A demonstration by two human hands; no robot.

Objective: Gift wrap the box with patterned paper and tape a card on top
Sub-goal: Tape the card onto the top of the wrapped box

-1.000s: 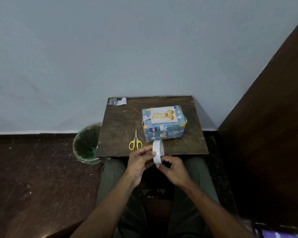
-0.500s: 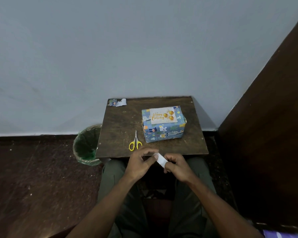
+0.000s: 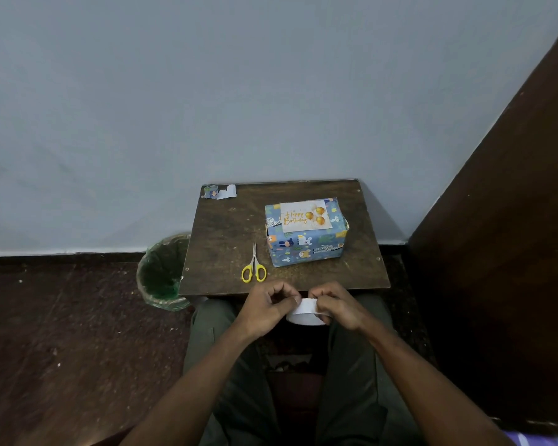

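A box wrapped in blue animal-patterned paper (image 3: 306, 246) stands on the small brown table (image 3: 226, 226), toward its right. A white "Happy Birthday" card (image 3: 303, 216) with gold balloons lies on top of the box. Below the table's near edge, over my lap, both hands hold a white roll of tape (image 3: 306, 313). My left hand (image 3: 268, 309) pinches the roll's left side with thumb and fingers. My right hand (image 3: 339, 305) grips its right side. Yellow-handled scissors (image 3: 254, 267) lie on the table left of the box, blades pointing away.
Scraps of wrapping paper (image 3: 219, 191) sit at the table's far left corner. A green-lined waste bin (image 3: 161, 272) stands on the dark floor left of the table. A pale wall is behind, and a dark wooden panel (image 3: 512, 252) rises on the right.
The tape roll has turned from upright to lying flatter between my hands and dropped slightly toward my lap. Both hands have shifted their grip on it.
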